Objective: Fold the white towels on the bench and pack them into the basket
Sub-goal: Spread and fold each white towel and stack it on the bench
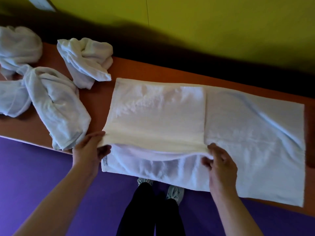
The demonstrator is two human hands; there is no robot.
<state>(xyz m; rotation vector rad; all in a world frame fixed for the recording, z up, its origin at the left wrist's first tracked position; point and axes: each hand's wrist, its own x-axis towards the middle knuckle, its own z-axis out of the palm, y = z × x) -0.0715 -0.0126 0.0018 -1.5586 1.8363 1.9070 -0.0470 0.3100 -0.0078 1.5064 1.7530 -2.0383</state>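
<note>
A white towel lies spread across the orange bench, its near edge hanging over the front. Its left part is folded over the middle as a flap. My left hand pinches the flap's near left corner. My right hand pinches the flap's near right corner, lifting that edge a little off the layer below. Three crumpled white towels lie to the left: one near the back, one at the front edge, one at the far left. No basket is in view.
A yellow-green wall rises behind the bench. The floor in front is purple. The person's dark trousers and pale shoes stand close to the bench's front edge, under the hanging towel.
</note>
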